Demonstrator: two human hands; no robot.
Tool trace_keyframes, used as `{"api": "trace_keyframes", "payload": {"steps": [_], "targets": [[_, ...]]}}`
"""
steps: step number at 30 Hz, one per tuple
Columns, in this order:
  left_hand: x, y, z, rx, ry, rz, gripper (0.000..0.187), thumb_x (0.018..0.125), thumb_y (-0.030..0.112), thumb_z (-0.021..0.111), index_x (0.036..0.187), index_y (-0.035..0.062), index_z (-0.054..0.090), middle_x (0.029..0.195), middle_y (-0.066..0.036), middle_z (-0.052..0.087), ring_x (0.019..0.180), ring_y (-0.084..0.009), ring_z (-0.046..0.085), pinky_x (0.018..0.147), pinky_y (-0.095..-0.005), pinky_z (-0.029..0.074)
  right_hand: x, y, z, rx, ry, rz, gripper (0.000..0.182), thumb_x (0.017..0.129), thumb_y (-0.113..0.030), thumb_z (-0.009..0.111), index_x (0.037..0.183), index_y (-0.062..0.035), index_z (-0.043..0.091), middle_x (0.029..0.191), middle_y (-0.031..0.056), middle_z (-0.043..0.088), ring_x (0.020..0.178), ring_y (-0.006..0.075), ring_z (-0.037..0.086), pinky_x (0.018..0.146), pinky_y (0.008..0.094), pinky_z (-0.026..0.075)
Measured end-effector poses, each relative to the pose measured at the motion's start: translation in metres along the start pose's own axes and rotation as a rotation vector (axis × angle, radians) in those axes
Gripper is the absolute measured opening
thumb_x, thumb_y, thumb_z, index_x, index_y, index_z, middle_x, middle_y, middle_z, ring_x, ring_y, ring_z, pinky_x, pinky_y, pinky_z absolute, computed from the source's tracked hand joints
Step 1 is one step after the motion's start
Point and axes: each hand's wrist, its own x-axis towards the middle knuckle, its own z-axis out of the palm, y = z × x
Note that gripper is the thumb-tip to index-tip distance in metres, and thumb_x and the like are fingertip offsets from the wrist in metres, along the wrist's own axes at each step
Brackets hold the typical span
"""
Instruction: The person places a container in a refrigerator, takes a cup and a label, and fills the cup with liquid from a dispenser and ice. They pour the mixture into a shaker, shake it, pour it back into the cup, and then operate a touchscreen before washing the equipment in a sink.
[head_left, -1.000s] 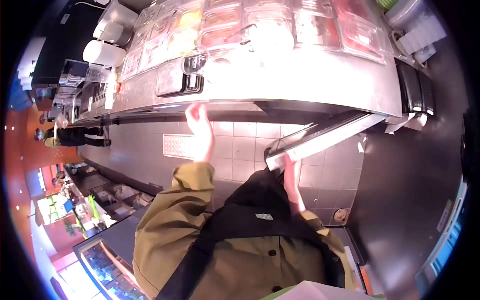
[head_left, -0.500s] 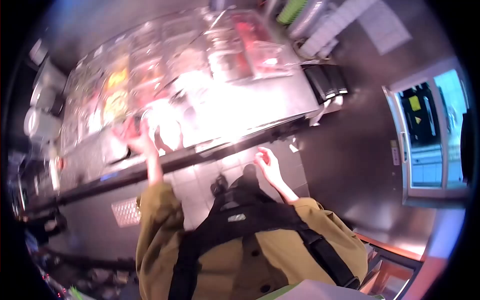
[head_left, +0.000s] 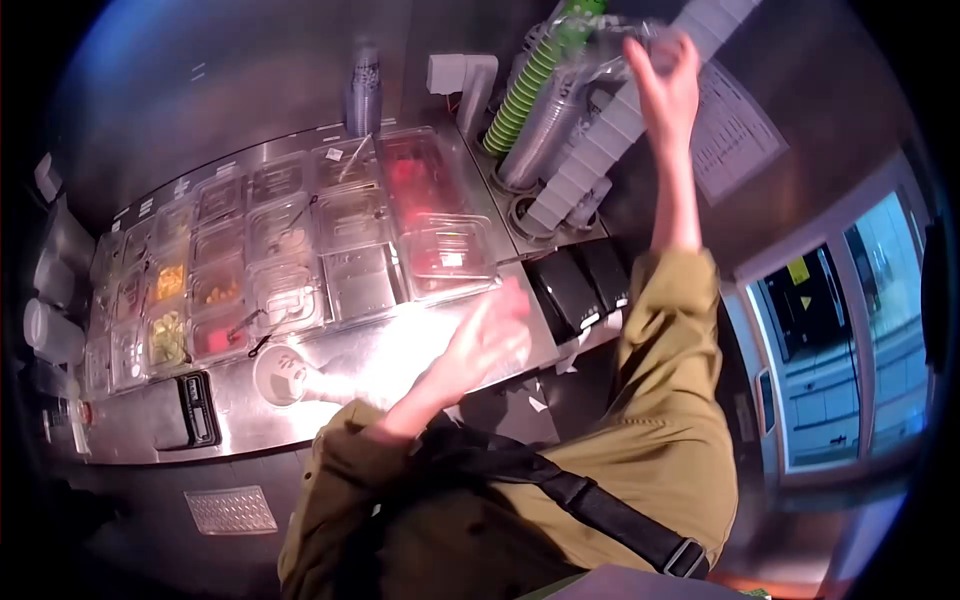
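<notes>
High on the right, my right hand (head_left: 668,90) reaches to the tall leaning stacks of cups. Its thumb and fingers curve round a clear plastic piece (head_left: 615,48), a cup or lid, at the top of the clear stack (head_left: 545,135). My left hand (head_left: 485,338) hovers over the steel counter (head_left: 395,350) near its right end, fingers apart and blurred, with nothing visible in it. Left of that hand a white cup (head_left: 283,375) with a dark print rests on the counter. Beside the cup lies a black flat device (head_left: 200,410).
Rows of clear topping containers (head_left: 285,235) fill the back of the counter, some with lids or spoons. A green cup stack (head_left: 530,90) and a white cup stack (head_left: 590,160) lean at the right. Black boxes (head_left: 575,285) sit at the counter's right end. A glass-fronted door (head_left: 840,330) stands farther right.
My right hand has risen from beside my body to the cup stacks. My left hand has moved right along the counter, away from the black device. The view has turned right.
</notes>
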Motion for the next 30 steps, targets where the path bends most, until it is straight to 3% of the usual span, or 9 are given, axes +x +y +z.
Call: {"api": "trace_keyframes", "payload": {"steps": [3, 5, 7, 8, 13, 16, 18, 23, 30], "targets": [[-0.04, -0.029, -0.02, 0.047, -0.126, -0.261, 0.038, 0.089, 0.016, 0.045, 0.125, 0.0033, 0.04, 0.112, -0.008, 0.055, 0.107, -0.0157, 0.048, 0.091, -0.0301, 0.037, 0.091, 0.075, 0.083, -0.44, -0.434, 0.115, 0.074, 0.072, -0.06, 0.053, 0.115, -0.0003, 0.047, 0.103, 0.0213, 0.058, 0.098, 0.0332, 0.055, 0.081, 0.0385, 0.043], [-0.084, -0.06, -0.039, 0.096, 0.223, -0.231, 0.027, 0.09, 0.016, 0.043, 0.11, 0.0019, 0.052, 0.1, -0.007, 0.057, 0.093, -0.0145, 0.053, 0.083, -0.0275, 0.041, 0.113, 0.138, 0.145, -0.547, -0.74, 0.18, 0.075, 0.068, -0.068, 0.048, 0.114, -0.0098, 0.054, 0.115, 0.0152, 0.054, 0.109, 0.0287, 0.05, 0.086, 0.0386, 0.041], [-0.135, -0.065, -0.043, 0.104, 0.671, -0.302, 0.024, 0.09, 0.018, 0.044, 0.1, 0.0018, 0.057, 0.089, -0.004, 0.058, 0.084, -0.0114, 0.053, 0.077, -0.0249, 0.042, 0.13, 0.251, 0.216, -0.469, -0.989, -0.276, 0.05, 0.083, -0.046, 0.047, 0.114, -0.0076, 0.053, 0.114, 0.0129, 0.055, 0.106, 0.0268, 0.052, 0.086, 0.0351, 0.042], [-0.154, -0.049, -0.039, 0.011, 0.953, -0.453, 0.025, 0.089, 0.021, 0.045, 0.096, 0.0022, 0.059, 0.084, -0.003, 0.058, 0.08, -0.0101, 0.052, 0.074, -0.0242, 0.042, 0.133, 0.25, 0.229, -0.543, -1.009, -0.255, 0.047, 0.084, -0.044, 0.048, 0.114, -0.0083, 0.054, 0.113, 0.0129, 0.056, 0.105, 0.026, 0.052, 0.086, 0.0346, 0.042], [-0.227, -0.092, -0.063, 0.022, 1.834, 0.083, 0.02, 0.083, 0.013, 0.054, 0.1, 0.0029, 0.056, 0.086, -0.003, 0.058, 0.08, -0.0106, 0.052, 0.073, -0.0226, 0.04, 0.1, 0.154, 0.239, -0.248, -0.554, -0.114, 0.036, 0.085, -0.035, 0.052, 0.112, -0.0122, 0.057, 0.109, 0.0126, 0.058, 0.102, 0.0215, 0.054, 0.086, 0.0316, 0.042], [-0.204, -0.117, -0.092, 0.429, 1.76, 0.034, 0.056, 0.077, 0.015, 0.064, 0.124, 0.0025, 0.036, 0.116, -0.013, 0.046, 0.102, -0.02, 0.048, 0.083, -0.0309, 0.041, -0.037, -0.005, 0.197, 0.478, -0.379, -0.273, 0.038, 0.08, -0.034, 0.061, 0.109, -0.0099, 0.058, 0.101, 0.007, 0.061, 0.09, 0.0184, 0.058, 0.08, 0.0264, 0.045], [-0.183, -0.131, -0.117, 0.705, 1.609, 0.083, 0.085, 0.067, 0.021, 0.073, 0.13, -0.0022, 0.023, 0.117, -0.018, 0.043, 0.11, -0.0279, 0.043, 0.086, -0.0359, 0.04, -0.136, -0.096, 0.156, 0.816, -0.671, -0.134, 0.04, 0.08, -0.032, 0.06, 0.112, -0.0083, 0.054, 0.102, 0.0075, 0.06, 0.092, 0.0184, 0.056, 0.081, 0.0273, 0.044], [-0.149, -0.097, -0.164, 0.948, 1.7, 0.207, 0.074, 0.061, 0.017, 0.073, 0.123, -0.0004, 0.035, 0.109, -0.02, 0.044, 0.101, -0.0343, 0.044, 0.083, -0.0409, 0.038, -0.359, -0.248, 0.098, 1.201, -1.515, 0.391, 0.044, 0.081, -0.026, 0.057, 0.117, -0.0043, 0.045, 0.105, 0.0086, 0.056, 0.096, 0.0184, 0.052, 0.083, 0.0294, 0.041], [-0.216, -0.034, -0.097, 1.093, 1.406, 0.126, 0.078, 0.063, 0.016, 0.072, 0.13, 0.0095, 0.032, 0.113, -0.017, 0.037, 0.105, -0.0295, 0.042, 0.088, -0.037, 0.038, -0.405, -0.307, 0.074, 1.451, -1.474, 1.117, 0.05, 0.082, -0.022, 0.054, 0.123, -0.0005, 0.035, 0.108, 0.0106, 0.051, 0.102, 0.0183, 0.047, 0.087, 0.0327, 0.036]]}}
